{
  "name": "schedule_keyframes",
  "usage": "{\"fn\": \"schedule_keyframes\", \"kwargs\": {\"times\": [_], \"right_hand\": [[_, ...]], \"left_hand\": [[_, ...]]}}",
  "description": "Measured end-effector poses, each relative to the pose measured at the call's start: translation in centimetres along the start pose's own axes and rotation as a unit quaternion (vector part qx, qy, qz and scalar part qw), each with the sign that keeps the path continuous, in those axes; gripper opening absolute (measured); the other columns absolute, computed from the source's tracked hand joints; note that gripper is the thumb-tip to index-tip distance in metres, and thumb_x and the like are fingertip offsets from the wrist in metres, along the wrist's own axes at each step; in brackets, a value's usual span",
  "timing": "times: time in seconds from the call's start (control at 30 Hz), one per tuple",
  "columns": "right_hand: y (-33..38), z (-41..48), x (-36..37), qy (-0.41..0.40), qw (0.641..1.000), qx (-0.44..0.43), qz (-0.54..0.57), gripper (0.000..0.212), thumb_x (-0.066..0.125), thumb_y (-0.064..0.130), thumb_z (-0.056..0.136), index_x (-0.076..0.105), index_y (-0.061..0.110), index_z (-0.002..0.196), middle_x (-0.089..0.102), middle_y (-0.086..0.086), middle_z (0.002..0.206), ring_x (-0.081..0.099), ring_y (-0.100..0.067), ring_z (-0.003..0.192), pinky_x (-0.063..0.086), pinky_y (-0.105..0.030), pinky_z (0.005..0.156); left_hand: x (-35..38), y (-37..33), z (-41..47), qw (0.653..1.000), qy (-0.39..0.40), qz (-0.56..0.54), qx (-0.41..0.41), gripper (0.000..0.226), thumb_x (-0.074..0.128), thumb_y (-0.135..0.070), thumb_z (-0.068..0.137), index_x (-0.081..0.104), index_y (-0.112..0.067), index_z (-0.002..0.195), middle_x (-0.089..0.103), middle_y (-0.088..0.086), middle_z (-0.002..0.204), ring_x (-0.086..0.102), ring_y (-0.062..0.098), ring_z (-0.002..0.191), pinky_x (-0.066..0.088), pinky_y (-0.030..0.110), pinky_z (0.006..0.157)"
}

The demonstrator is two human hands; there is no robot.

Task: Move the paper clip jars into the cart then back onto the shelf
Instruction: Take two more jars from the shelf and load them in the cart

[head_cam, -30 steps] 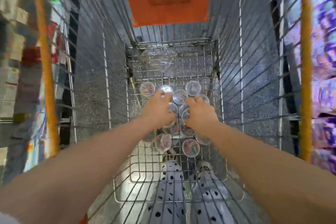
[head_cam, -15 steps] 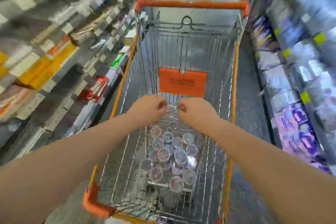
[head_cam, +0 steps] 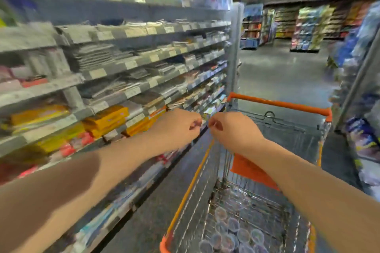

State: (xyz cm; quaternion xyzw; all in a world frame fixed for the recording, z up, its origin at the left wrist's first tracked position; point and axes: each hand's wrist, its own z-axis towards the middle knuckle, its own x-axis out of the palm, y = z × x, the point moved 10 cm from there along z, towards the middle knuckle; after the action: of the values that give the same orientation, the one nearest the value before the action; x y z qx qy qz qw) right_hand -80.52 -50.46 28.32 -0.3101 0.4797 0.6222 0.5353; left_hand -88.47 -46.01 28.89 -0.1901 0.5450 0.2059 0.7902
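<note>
Several clear paper clip jars (head_cam: pixel 233 232) with round lids lie in a cluster on the floor of the wire cart (head_cam: pixel 191 187) at the lower right. My left hand (head_cam: pixel 176 127) and my right hand (head_cam: pixel 234 129) are raised side by side above the cart's left rim, close to the shelf (head_cam: pixel 107 72). Each hand's fingers are curled round a small jar. Only a pinkish sliver of each jar shows at the fist's opening. The rest of each jar is hidden.
Stocked stationery shelves run along the left, with yellow packs (head_cam: pixel 107 117) at hand height. The cart has orange rails and an orange flap (head_cam: pixel 250 168) inside. More shelving (head_cam: pixel 362 80) stands at the right. The aisle floor (head_cam: pixel 283 76) opens ahead.
Both hands gripped jars on the cart floor, then rose out of the cart. My view has swung up and left from the cart toward the shelves.
</note>
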Motion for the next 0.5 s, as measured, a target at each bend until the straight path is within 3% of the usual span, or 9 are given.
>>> {"fn": "schedule_keyframes", "kwargs": {"times": [0.23, 0.33, 0.5], "right_hand": [[20.0, 5.9, -1.3, -0.045, 0.985, -0.164, 0.043, 0.020, 0.049, 0.025, 0.092, 0.064, 0.016, 0.100, 0.064, -0.003, 0.087, 0.059, -0.024, 0.086, 0.037, -0.031, 0.061], [29.5, 7.9, -0.9, -0.063, 0.970, -0.225, 0.070, 0.018, 0.048, 0.029, 0.093, 0.063, 0.019, 0.099, 0.057, 0.004, 0.073, 0.055, -0.018, 0.073, 0.039, -0.030, 0.060], [43.5, 11.0, 0.6, -0.071, 0.949, -0.284, 0.115, 0.015, 0.049, 0.029, 0.092, 0.063, 0.026, 0.094, 0.057, 0.011, 0.075, 0.054, -0.012, 0.074, 0.039, -0.029, 0.057]], "left_hand": [[-13.3, 11.9, -10.0, 0.988, -0.084, 0.092, -0.088, 0.013, 0.047, -0.026, 0.090, 0.053, -0.023, 0.078, 0.056, -0.004, 0.073, 0.056, 0.021, 0.078, 0.041, 0.033, 0.064], [-18.6, 17.4, -15.8, 0.978, -0.086, 0.143, -0.122, 0.017, 0.043, -0.026, 0.091, 0.056, -0.020, 0.082, 0.064, 0.000, 0.079, 0.057, 0.022, 0.077, 0.044, 0.036, 0.066], [-27.3, 26.8, -24.5, 0.949, -0.106, 0.214, -0.206, 0.021, 0.042, -0.028, 0.091, 0.061, -0.019, 0.090, 0.067, 0.004, 0.091, 0.058, 0.025, 0.085, 0.046, 0.039, 0.074]]}}
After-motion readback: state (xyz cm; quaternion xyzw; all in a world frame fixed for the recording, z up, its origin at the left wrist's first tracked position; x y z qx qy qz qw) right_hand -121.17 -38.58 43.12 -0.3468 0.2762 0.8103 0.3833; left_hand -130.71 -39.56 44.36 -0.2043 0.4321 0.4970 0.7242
